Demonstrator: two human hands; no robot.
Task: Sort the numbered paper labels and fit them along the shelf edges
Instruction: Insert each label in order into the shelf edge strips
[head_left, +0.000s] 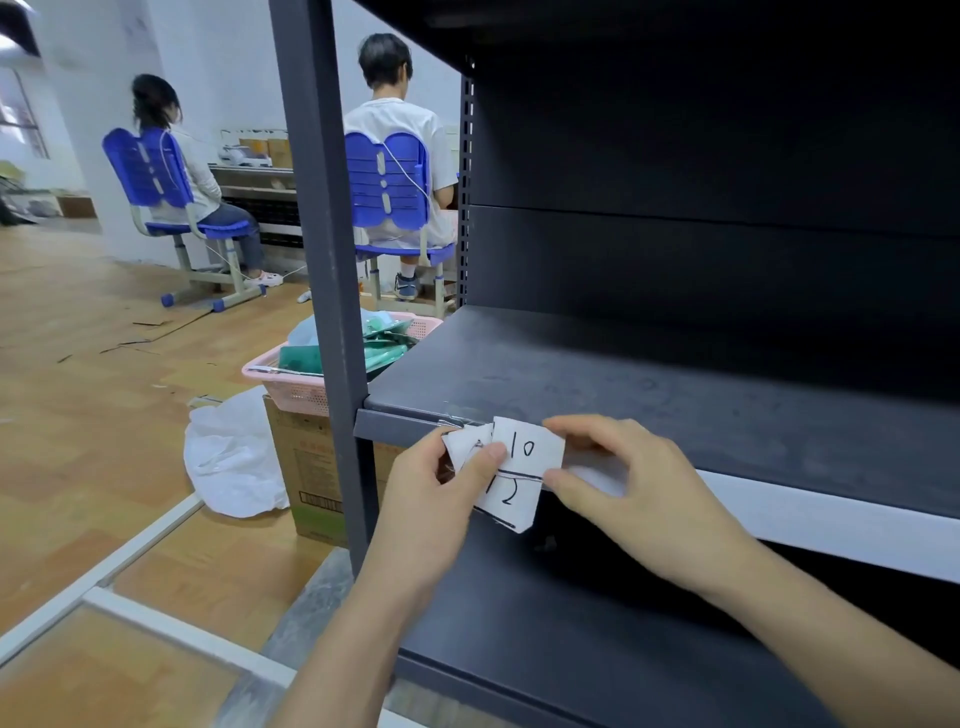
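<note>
A dark grey metal shelf unit fills the right side; its middle shelf edge (400, 423) runs just behind my hands. My left hand (436, 499) pinches a small stack of white paper labels (524, 467) with the thumb on top. The front label shows a handwritten 10 above a line and a 12 below it. Another label (465, 444) peeks out behind on the left, its number hidden. My right hand (623, 483) pinches the right side of the front label between thumb and fingers. A white strip (831, 514) lines the shelf edge to the right.
A dark upright post (322, 260) stands left of the shelf. Beside it a pink basket (291, 379) of green packets sits on a cardboard box (306, 467), with a white plastic bag (234, 457) on the wooden floor. Two people sit on blue chairs (387, 182) farther back.
</note>
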